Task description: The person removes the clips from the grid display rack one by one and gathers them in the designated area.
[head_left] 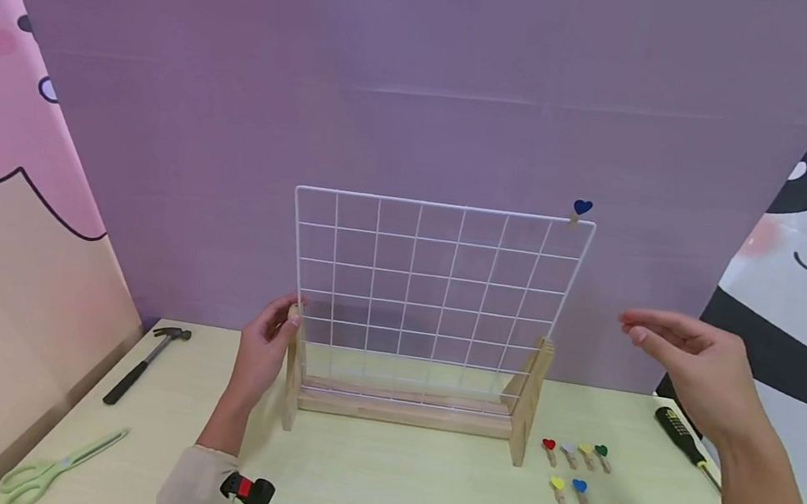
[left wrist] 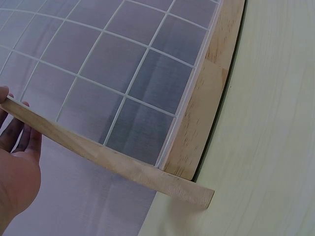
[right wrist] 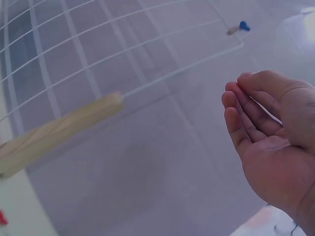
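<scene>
A white wire grid panel (head_left: 439, 204) stands upright in a wooden stand (head_left: 406, 414) in the head view. My left hand (head_left: 262, 356) pinches the upper end of the stand's left upright (left wrist: 123, 166), thumb on one side and fingers on the other in the left wrist view. At the grid's top right corner a small wooden clothespin with a dark blue heart (head_left: 583, 208) is clipped on the top wire. My right hand (head_left: 712, 376) hovers in the air to the right of the stand, fingers loosely bent, with nothing held in the right wrist view.
Several heart clothespins (head_left: 580, 486) lie on the table right of the stand, in red, white, yellow, green and blue. A screwdriver (head_left: 681, 433) lies at the right edge. On the left are a hammer (head_left: 146, 363) and green scissors (head_left: 55, 468). A purple backdrop rises behind.
</scene>
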Demonstrator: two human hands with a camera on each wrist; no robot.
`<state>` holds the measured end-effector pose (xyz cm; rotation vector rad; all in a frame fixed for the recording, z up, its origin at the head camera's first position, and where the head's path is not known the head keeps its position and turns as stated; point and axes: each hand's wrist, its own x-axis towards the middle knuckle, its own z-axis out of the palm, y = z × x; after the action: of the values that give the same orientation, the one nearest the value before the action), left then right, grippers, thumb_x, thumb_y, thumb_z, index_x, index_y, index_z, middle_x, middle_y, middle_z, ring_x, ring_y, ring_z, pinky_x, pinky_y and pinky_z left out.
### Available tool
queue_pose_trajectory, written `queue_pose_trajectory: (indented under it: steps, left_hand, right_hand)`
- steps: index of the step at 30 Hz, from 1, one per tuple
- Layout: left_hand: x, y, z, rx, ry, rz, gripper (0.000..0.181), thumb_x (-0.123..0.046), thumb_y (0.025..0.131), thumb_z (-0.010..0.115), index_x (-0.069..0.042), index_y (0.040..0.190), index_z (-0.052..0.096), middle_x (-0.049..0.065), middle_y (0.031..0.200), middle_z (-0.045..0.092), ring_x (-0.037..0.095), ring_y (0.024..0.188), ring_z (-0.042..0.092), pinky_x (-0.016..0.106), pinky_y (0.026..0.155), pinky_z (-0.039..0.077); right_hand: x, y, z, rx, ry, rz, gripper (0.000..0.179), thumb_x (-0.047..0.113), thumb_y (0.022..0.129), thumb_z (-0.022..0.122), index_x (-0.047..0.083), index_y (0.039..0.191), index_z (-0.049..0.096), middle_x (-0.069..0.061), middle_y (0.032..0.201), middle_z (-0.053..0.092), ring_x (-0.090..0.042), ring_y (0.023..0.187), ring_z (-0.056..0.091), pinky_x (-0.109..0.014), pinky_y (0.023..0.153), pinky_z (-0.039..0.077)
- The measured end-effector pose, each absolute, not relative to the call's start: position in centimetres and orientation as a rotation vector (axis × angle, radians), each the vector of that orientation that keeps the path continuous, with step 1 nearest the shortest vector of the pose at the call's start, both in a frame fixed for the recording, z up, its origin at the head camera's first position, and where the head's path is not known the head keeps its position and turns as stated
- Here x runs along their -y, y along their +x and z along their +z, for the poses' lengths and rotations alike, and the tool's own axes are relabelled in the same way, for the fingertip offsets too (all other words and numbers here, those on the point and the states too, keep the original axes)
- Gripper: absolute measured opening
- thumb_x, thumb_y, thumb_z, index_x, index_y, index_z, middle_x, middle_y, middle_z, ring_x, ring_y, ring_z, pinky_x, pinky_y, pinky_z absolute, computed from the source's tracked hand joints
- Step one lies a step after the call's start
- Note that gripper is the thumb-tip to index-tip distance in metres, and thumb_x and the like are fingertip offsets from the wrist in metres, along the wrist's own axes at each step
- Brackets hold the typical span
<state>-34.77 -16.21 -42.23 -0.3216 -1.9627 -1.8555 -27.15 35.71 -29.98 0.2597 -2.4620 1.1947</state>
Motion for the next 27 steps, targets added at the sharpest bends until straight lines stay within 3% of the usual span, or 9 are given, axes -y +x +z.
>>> queue_pose_trajectory:
  steps: [2,10,18,24,27]
  left_hand:
    - [16.3,-34.8,-42.3,1.962,-0.323,-1.852,0.037,-0.008,0.105,0.059,-0.005,0.141,0.059,0.017,0.142,0.063,0.027,0.129,0.06,0.009,0.097,0.05]
    - [16.5,-34.9,-42.5,1.967,-0.344,-1.833,0.037,-0.011,0.105,0.059,-0.006,0.141,0.059,0.015,0.142,0.063,0.003,0.122,0.059,0.008,0.1,0.047]
    - [16.5,-35.0,-42.5,1.962,-0.34,-1.818,0.037,-0.011,0.105,0.059,-0.004,0.141,0.059,0.018,0.142,0.063,0.003,0.122,0.06,0.008,0.098,0.048]
    - [16.4,-35.1,-42.5,1.96,-0.333,-1.828,0.036,-0.009,0.104,0.06,-0.003,0.139,0.06,0.019,0.141,0.063,0.019,0.127,0.062,0.008,0.097,0.049]
    - [16.3,-35.1,-42.5,1.961,-0.333,-1.833,0.037,-0.009,0.104,0.06,-0.004,0.14,0.06,0.018,0.142,0.063,0.016,0.126,0.062,0.008,0.097,0.049]
  right_hand:
    - [-35.1,-27.6,-28.6,2.457,0.264,1.178,0.041,0.033,0.103,0.063,0.012,0.137,0.064,0.031,0.119,0.068,0.013,0.112,0.059,-0.002,0.086,0.042]
    - [-33.1,-29.2,-23.5,2.371,0.326,1.254,0.043,0.029,0.103,0.064,0.009,0.14,0.062,0.026,0.12,0.068,0.006,0.115,0.061,-0.004,0.095,0.045]
    - [-30.9,-31.0,-20.1,2.314,0.346,1.338,0.045,0.033,0.099,0.069,0.013,0.139,0.065,0.021,0.119,0.071,0.001,0.115,0.063,-0.007,0.099,0.046]
    - [-29.5,-32.2,-19.0,2.186,0.46,1.561,0.037,0.018,0.094,0.077,0.006,0.129,0.072,0.016,0.108,0.078,-0.001,0.107,0.068,-0.008,0.093,0.048]
    - [-29.0,-32.8,-18.7,2.141,0.484,1.652,0.034,0.014,0.091,0.079,0.006,0.124,0.074,0.013,0.103,0.079,-0.003,0.106,0.068,-0.008,0.093,0.048]
